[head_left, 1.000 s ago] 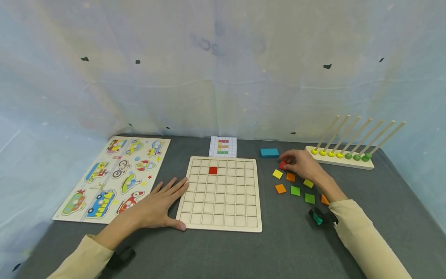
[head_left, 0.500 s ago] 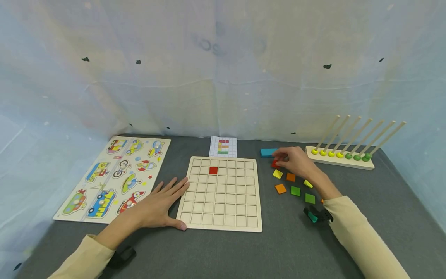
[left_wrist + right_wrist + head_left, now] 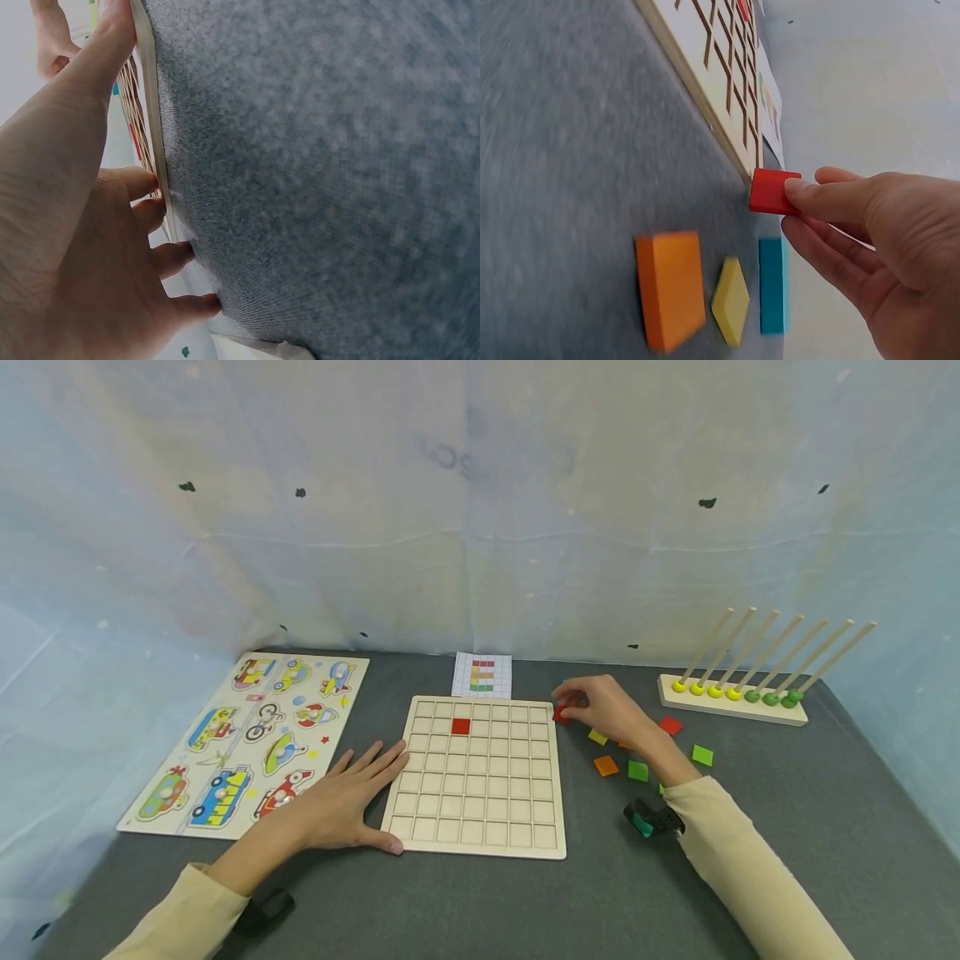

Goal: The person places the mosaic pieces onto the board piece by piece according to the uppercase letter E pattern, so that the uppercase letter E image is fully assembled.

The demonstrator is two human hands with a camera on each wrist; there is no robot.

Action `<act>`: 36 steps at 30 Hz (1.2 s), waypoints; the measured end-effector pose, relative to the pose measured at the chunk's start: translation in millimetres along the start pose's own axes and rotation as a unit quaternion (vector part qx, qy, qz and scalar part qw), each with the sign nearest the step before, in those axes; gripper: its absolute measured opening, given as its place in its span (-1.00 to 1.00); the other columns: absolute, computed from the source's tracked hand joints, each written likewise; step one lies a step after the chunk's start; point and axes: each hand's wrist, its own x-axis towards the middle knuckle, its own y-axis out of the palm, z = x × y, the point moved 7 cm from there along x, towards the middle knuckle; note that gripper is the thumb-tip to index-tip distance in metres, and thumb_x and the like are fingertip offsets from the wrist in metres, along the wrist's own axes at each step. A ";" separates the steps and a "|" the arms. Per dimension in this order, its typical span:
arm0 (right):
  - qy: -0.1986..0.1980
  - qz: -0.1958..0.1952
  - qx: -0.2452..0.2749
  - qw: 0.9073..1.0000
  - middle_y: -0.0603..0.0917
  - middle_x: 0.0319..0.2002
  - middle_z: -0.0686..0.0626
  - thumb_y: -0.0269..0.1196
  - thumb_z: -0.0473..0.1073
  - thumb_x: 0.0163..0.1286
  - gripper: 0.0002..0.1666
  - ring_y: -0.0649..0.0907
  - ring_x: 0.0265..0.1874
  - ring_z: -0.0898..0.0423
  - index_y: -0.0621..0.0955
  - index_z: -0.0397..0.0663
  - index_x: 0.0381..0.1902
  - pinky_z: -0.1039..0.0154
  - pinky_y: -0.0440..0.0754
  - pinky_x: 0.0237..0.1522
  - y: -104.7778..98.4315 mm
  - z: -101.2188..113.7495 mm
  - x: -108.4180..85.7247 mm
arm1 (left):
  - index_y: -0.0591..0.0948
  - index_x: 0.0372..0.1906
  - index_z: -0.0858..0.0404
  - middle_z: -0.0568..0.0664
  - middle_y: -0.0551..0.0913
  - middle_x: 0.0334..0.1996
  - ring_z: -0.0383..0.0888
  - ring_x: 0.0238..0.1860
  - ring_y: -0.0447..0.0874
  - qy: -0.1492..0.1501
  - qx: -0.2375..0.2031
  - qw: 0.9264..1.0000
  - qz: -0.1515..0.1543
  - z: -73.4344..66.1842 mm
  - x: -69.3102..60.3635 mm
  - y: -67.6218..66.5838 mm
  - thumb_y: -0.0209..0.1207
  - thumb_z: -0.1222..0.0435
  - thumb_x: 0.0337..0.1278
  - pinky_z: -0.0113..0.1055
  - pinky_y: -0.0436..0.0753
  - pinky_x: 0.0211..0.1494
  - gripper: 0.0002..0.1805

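Between thumb and fingers my right hand (image 3: 603,706) pinches a red square tile (image 3: 772,191), beside the upper right corner of the wooden grid board (image 3: 480,852). One red tile (image 3: 461,727) lies in a cell of the board's second row. My left hand (image 3: 341,806) rests with spread, straight fingers along the board's left edge, its thumb at the lower left corner. Below the right hand lie an orange tile (image 3: 676,289), a yellow tile (image 3: 731,301) and a green tile (image 3: 637,772). The right hand and forearm partly cover other tiles.
Behind the board lies a paper pattern card (image 3: 482,676). A vehicle picture puzzle (image 3: 300,752) is at the left. The pegged bead rack (image 3: 735,702) stands back right. A blue block (image 3: 772,285) is mostly hidden by the right hand in the head view.
My right hand has moved left with the red tile, from among the loose tiles to the board's upper right corner. Another red tile and a green tile now show beside the forearm. My left hand stays put.
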 end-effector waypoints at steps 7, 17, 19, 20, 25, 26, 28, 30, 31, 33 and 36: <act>-0.006 0.007 0.020 1.000 0.72 -0.22 -0.09 0.34 -0.39 0.26 -0.70 0.67 -0.23 0.02 0.70 -0.22 -0.03 0.12 0.66 -0.16 14.1 13.4 11.3 | 0.02 0.58 0.17 0.02 -0.08 0.58 0.19 0.54 -0.14 -0.003 -0.001 1.000 0.002 0.5 -0.3 0.9 0.12 -0.54 -0.26 0.31 -0.10 0.45 0.34; -0.009 0.024 0.041 0.999 0.73 -0.24 -0.05 0.33 -0.37 0.29 -0.72 0.66 -0.22 0.05 0.69 -0.22 -0.02 0.16 0.65 -0.11 31.3 33.4 30.3 | 0.02 0.58 0.17 0.02 -0.08 0.58 0.18 0.54 -0.15 -0.006 -0.006 1.000 0.002 0.6 -0.8 0.7 0.12 -0.54 -0.26 0.31 -0.11 0.45 0.34; -0.013 0.029 0.049 0.998 0.72 -0.25 -0.04 0.33 -0.37 0.29 -0.72 0.66 -0.23 0.07 0.68 -0.23 -0.02 0.17 0.65 -0.11 35.0 38.2 34.2 | 0.02 0.58 0.17 0.01 -0.08 0.58 0.18 0.54 -0.15 -0.005 -0.007 1.000 0.002 0.4 -1.0 0.4 0.12 -0.53 -0.25 0.31 -0.11 0.45 0.34; -0.014 0.032 0.054 0.998 0.72 -0.26 -0.04 0.32 -0.37 0.30 -0.72 0.66 -0.24 0.07 0.68 -0.23 -0.02 0.18 0.65 -0.11 36.8 40.6 36.0 | 0.02 0.58 0.17 0.01 -0.08 0.58 0.18 0.54 -0.15 -0.005 -0.008 1.000 0.001 0.2 -1.1 0.1 0.13 -0.53 -0.25 0.31 -0.11 0.45 0.34; -0.026 0.039 0.066 0.997 0.72 -0.27 -0.04 0.33 -0.38 0.29 -0.72 0.67 -0.25 0.08 0.68 -0.26 -0.02 0.21 0.66 -0.11 45.0 52.0 44.8 | 0.02 0.58 0.17 0.01 -0.08 0.58 0.18 0.54 -0.15 -0.004 -0.011 1.000 -0.002 -0.5 -1.3 -1.3 0.15 -0.51 -0.24 0.30 -0.12 0.45 0.33; -0.029 0.038 0.066 0.997 0.73 -0.27 -0.04 0.33 -0.38 0.29 -0.72 0.67 -0.25 0.08 0.68 -0.26 -0.03 0.21 0.66 -0.11 46.6 54.2 46.5 | 0.03 0.58 0.17 0.01 -0.08 0.58 0.18 0.54 -0.15 -0.004 -0.012 1.000 -0.002 -0.6 -1.4 -1.4 0.15 -0.51 -0.24 0.30 -0.12 0.45 0.33; -0.037 0.038 0.061 0.997 0.73 -0.28 -0.04 0.33 -0.37 0.29 -0.72 0.68 -0.25 0.09 0.68 -0.27 -0.03 0.24 0.66 -0.12 49.9 58.6 49.9 | 0.03 0.58 0.17 0.01 -0.08 0.58 0.18 0.54 -0.15 -0.006 -0.012 1.000 -0.001 -0.4 -1.4 -1.3 0.15 -0.52 -0.25 0.30 -0.12 0.45 0.33; -0.044 0.040 0.061 0.996 0.73 -0.28 -0.03 0.33 -0.37 0.29 -0.72 0.68 -0.25 0.10 0.68 -0.26 -0.02 0.26 0.65 -0.12 53.5 62.8 52.8 | 0.03 0.58 0.17 0.01 -0.08 0.58 0.18 0.54 -0.15 -0.006 -0.012 1.000 -0.001 -0.2 -1.2 -0.9 0.14 -0.52 -0.25 0.31 -0.12 0.45 0.34; -0.047 0.042 0.060 0.996 0.73 -0.28 -0.02 0.33 -0.37 0.29 -0.72 0.68 -0.25 0.11 0.69 -0.26 -0.02 0.27 0.65 -0.13 55.5 64.6 54.1 | 0.03 0.58 0.17 0.01 -0.08 0.58 0.18 0.54 -0.15 -0.006 -0.012 1.000 -0.001 0.0 -1.0 -0.8 0.14 -0.53 -0.26 0.30 -0.12 0.45 0.34; -0.049 0.047 0.062 0.996 0.73 -0.28 -0.02 0.33 -0.37 0.29 -0.72 0.68 -0.25 0.11 0.69 -0.25 -0.02 0.28 0.65 -0.14 59.7 67.4 56.1 | 0.02 0.58 0.16 0.00 -0.08 0.58 0.17 0.54 -0.16 -0.007 -0.011 1.000 -0.001 0.4 -0.3 -0.2 0.13 -0.53 -0.26 0.30 -0.12 0.46 0.34; -0.046 0.053 0.065 0.995 0.73 -0.29 -0.02 0.33 -0.37 0.29 -0.72 0.68 -0.24 0.09 0.69 -0.26 -0.02 0.30 0.66 -0.15 65.2 69.2 57.8 | 0.02 0.58 0.16 0.00 -0.09 0.58 0.17 0.55 -0.16 -0.006 -0.010 1.000 -0.001 0.5 0.6 0.6 0.13 -0.54 -0.26 0.30 -0.13 0.46 0.34</act>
